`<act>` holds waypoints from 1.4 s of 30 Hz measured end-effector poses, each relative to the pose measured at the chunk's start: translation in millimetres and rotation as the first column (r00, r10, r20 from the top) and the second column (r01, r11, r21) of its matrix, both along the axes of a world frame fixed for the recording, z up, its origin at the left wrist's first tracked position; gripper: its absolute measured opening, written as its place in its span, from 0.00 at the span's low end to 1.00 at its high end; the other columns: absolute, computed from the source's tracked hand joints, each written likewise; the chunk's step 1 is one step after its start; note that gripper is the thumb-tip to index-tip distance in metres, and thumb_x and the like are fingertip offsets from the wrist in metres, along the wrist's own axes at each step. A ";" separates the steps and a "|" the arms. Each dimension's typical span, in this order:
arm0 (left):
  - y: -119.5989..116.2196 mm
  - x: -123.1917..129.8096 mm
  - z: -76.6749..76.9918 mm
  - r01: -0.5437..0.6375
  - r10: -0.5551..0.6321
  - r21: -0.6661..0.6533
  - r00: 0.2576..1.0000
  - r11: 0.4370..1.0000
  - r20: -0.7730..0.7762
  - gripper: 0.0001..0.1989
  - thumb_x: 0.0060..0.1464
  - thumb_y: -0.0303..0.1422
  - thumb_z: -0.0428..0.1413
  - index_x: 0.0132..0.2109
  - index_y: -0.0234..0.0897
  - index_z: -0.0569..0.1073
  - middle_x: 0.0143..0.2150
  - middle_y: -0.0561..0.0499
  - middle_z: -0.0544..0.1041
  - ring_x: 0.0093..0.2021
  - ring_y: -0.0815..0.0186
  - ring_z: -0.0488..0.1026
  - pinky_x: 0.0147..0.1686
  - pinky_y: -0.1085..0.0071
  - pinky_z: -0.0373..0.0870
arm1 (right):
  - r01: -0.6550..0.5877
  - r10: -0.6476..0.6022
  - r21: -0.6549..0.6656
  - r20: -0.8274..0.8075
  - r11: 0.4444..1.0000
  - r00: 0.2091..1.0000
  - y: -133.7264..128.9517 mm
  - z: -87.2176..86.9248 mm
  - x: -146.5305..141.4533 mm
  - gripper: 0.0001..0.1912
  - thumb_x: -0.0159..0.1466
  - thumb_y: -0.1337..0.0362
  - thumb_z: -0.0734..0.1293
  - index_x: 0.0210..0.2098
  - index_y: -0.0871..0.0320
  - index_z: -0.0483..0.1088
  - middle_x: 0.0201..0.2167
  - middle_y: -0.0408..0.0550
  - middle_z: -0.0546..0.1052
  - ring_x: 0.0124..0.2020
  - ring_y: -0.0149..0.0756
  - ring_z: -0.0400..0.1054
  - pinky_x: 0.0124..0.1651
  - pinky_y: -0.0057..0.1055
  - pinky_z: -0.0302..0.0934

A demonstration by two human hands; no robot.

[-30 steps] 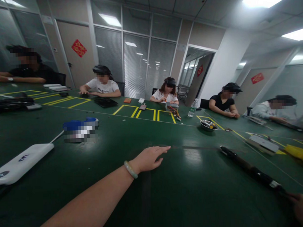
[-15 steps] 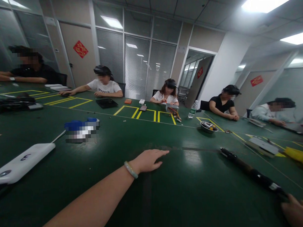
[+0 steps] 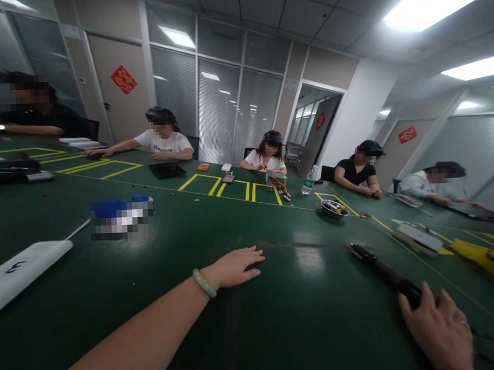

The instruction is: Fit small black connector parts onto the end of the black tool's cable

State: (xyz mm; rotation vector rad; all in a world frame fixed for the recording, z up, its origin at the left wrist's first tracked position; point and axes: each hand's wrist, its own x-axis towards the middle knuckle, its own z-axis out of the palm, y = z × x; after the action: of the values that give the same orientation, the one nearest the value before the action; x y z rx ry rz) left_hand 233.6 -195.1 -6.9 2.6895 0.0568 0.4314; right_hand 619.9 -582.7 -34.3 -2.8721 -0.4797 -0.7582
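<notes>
My left hand (image 3: 236, 266) lies palm down on the green tabletop (image 3: 304, 323), its fingers stretched out and holding nothing. A pale green bangle (image 3: 204, 283) circles that wrist. On the right, my right hand (image 3: 440, 326) grips the rear of a long black electric screwdriver (image 3: 390, 277). Thumb and fingers sit on either side of its body, and the palm hides the back end. The tool's narrow tip points away from me to the left, along the table. A dark cord (image 3: 493, 341) shows beyond my wrist.
Left stands a white power bank-like box (image 3: 35, 268) beside a blurred blue-and-white item (image 3: 120, 216). Further off are a metal bowl (image 3: 334, 208) of small parts, a water bottle (image 3: 309, 180), a grey box (image 3: 418, 238) and a yellow object (image 3: 480, 258). Several people sit around the table.
My right hand has moved up and left from the corner onto the screwdriver's rear body. My left hand's fingers are more spread. The whole view has shifted slightly.
</notes>
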 end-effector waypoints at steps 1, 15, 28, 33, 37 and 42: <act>0.3 0.2 -0.2 0.000 0.000 -0.002 1.000 1.000 -0.004 0.24 0.62 0.44 0.49 0.63 0.49 0.61 0.66 0.52 0.60 0.67 0.60 0.54 0.62 0.56 0.56 | 0.024 -0.025 0.010 0.049 1.000 0.998 11.4 1.9 6.7 0.41 0.64 0.41 0.48 0.67 0.62 0.50 0.65 0.64 0.48 0.63 0.62 0.46 0.59 0.51 0.47; 3.3 2.7 -2.8 -0.012 0.012 -0.010 0.999 1.000 -0.048 0.24 0.62 0.45 0.48 0.64 0.51 0.60 0.66 0.53 0.59 0.67 0.60 0.54 0.63 0.57 0.56 | 0.216 -0.214 -0.009 -0.153 0.976 0.965 52.5 16.7 67.6 0.36 0.67 0.45 0.45 0.45 0.61 0.76 0.48 0.66 0.71 0.49 0.66 0.62 0.44 0.59 0.52; -1.8 13.7 3.2 -0.116 0.115 0.006 0.990 0.993 0.079 0.17 0.63 0.43 0.47 0.54 0.49 0.72 0.55 0.54 0.74 0.57 0.60 0.69 0.56 0.59 0.66 | -0.035 0.032 -0.140 -0.021 0.990 0.999 99.4 35.5 -3.9 0.30 0.72 0.55 0.47 0.34 0.60 0.76 0.41 0.57 0.76 0.45 0.48 0.68 0.45 0.42 0.55; -5.4 15.7 8.8 -0.198 0.190 0.015 0.957 0.980 0.220 0.18 0.63 0.39 0.47 0.57 0.49 0.69 0.55 0.54 0.73 0.56 0.61 0.69 0.56 0.58 0.67 | -0.342 0.337 -0.130 -0.063 0.931 0.940 187.4 39.1 -99.5 0.24 0.73 0.57 0.49 0.40 0.59 0.74 0.41 0.54 0.75 0.46 0.45 0.66 0.49 0.40 0.52; -8.8 15.8 14.2 -0.209 0.169 0.092 0.931 0.974 0.324 0.20 0.62 0.36 0.47 0.60 0.47 0.66 0.58 0.53 0.71 0.59 0.62 0.66 0.62 0.55 0.59 | -0.625 0.613 -0.043 -0.153 0.780 0.775 260.3 34.6 -186.9 0.24 0.73 0.57 0.47 0.43 0.56 0.71 0.44 0.53 0.72 0.48 0.48 0.62 0.52 0.47 0.49; -0.1 11.5 12.2 -0.242 0.194 0.133 0.935 0.961 0.298 0.22 0.63 0.36 0.45 0.63 0.45 0.62 0.62 0.53 0.66 0.62 0.62 0.62 0.64 0.57 0.56 | -0.900 0.892 0.083 -0.196 0.428 0.406 307.4 28.2 -266.8 0.23 0.66 0.58 0.60 0.59 0.57 0.60 0.56 0.56 0.65 0.57 0.52 0.53 0.59 0.51 0.42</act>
State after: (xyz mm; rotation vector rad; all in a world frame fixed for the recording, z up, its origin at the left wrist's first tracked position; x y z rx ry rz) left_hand 245.1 -195.2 5.2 2.7651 0.2503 0.9241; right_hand 353.1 -275.3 -6.1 -2.0832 -1.7987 -0.2030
